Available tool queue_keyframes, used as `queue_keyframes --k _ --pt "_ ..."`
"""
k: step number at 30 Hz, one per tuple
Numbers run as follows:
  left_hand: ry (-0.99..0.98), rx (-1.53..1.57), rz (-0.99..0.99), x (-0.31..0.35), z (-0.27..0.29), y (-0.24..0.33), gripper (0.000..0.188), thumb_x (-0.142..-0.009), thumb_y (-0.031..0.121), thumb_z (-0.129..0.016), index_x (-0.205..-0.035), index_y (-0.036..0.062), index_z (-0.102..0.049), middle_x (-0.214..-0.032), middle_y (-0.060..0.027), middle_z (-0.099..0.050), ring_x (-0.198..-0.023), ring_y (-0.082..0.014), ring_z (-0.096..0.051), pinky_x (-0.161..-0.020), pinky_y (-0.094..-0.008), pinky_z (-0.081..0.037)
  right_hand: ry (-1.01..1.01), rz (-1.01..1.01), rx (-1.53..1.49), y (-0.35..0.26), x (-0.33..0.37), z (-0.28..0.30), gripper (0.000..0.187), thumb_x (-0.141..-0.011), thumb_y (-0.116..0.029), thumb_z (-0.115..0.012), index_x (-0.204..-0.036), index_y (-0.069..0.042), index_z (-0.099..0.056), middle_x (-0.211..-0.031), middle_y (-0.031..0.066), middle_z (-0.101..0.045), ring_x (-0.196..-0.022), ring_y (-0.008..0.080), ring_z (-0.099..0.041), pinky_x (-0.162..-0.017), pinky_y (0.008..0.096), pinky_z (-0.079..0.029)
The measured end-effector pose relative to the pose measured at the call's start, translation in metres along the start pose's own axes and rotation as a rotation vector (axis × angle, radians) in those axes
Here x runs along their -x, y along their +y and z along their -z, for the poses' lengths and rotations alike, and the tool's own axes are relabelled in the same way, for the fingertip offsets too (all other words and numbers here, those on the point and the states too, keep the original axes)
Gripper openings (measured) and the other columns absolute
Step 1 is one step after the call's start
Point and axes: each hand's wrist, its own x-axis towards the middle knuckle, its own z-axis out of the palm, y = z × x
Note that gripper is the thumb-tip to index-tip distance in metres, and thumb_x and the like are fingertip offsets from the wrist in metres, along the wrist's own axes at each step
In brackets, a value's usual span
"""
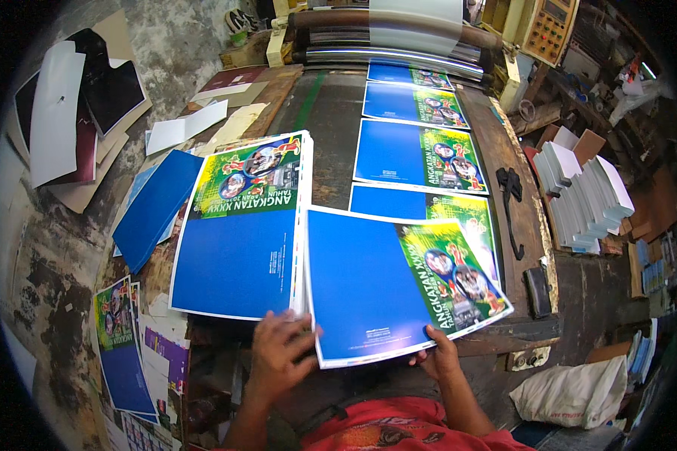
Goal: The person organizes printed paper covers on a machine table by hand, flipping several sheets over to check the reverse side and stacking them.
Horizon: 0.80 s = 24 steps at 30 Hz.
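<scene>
My right hand (pixel 441 359) pinches the near edge of a blue and green printed cover sheet (pixel 368 278), thumb on top and fingers underneath. The sheet is tilted and overlaps another printed sheet (pixel 384 201) lying on the machine's feed table. My left hand (pixel 282 352) has its fingers apart, slightly blurred, beside the sheet's near left corner. It is also close to the near edge of a thick stack of the same printed sheets (pixel 233 263). Farther up the feed table, several matching sheets (pixel 417 154) lie in a line leading to the rollers (pixel 399 54).
A control box (pixel 553 26) with buttons stands far right. A black strap (pixel 511 199) and a dark flat object (pixel 537 292) lie along the table's right side. Bundled paper blocks (pixel 579 188) and a white sack (pixel 572 395) are at right. Blue sheets (pixel 154 207) and loose covers (pixel 124 357) lie left.
</scene>
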Motion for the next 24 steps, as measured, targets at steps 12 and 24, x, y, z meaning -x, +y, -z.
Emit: queue_keyframes --k 12,24 --pt "0.329 0.048 0.301 -0.02 -0.012 -0.045 0.049 -0.076 0.022 -0.079 -0.117 0.0027 -0.061 -0.087 -0.0081 -0.07 -0.085 -0.0286 -0.062 -0.082 -0.0406 -0.045 0.256 -0.154 -0.022 0.06 0.04 0.049 0.034 -0.094 -0.034 -0.056 -0.111 -0.005 -0.05 -0.076 0.0037 -0.057 -0.057 0.0133 -0.053 -0.052 0.0369 -0.055" --pt "0.417 0.515 0.661 -0.031 -0.025 -0.058 0.025 -0.09 0.015 -0.068 -0.103 -0.0031 -0.055 -0.071 -0.002 -0.058 -0.068 -0.0059 -0.05 -0.06 -0.0213 -0.038 0.23 -0.268 0.015 0.072 0.052 0.054 0.048 -0.094 -0.049 -0.052 -0.108 -0.003 -0.054 -0.078 0.0114 -0.063 -0.064 0.0176 -0.059 -0.062 0.0399 -0.056"
